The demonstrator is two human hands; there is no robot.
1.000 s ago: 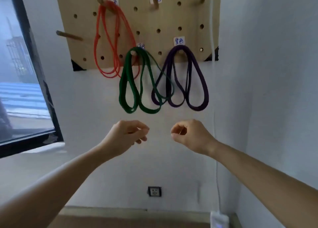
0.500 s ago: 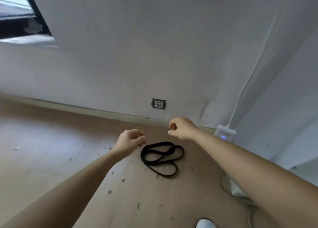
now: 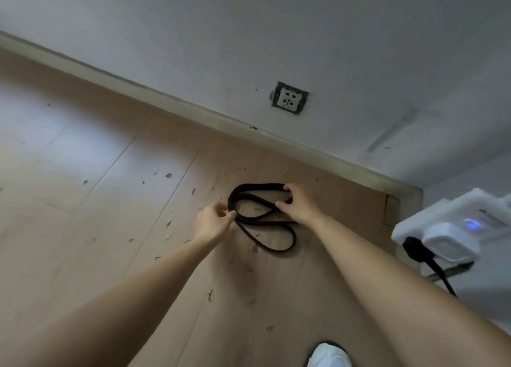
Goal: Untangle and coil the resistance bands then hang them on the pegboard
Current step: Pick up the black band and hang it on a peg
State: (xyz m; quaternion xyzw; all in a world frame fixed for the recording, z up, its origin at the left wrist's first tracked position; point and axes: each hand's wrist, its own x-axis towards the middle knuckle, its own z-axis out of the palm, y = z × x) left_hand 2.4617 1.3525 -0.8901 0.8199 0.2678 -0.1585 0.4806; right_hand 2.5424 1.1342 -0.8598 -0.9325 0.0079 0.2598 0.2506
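black resistance band (image 3: 258,185) lies in crossed loops on the wooden floor (image 3: 110,200), near the baseboard (image 3: 193,109) | hidden: its right end is under the right hand (image 3: 301,204); white shoe (image 3: 329,355) cut off at bottom edge | left hand (image 3: 213,222) — fingertips (image 3: 228,214) pinch the band's left bend | right hand — fingers (image 3: 287,188) curl over and grip the right end

Floor (image 3: 83,200) lies open left; white box (image 3: 453,228) blocks right.

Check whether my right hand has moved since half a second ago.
Yes. The right hand has dropped from baseboard level down onto the black band, gripping its right end.
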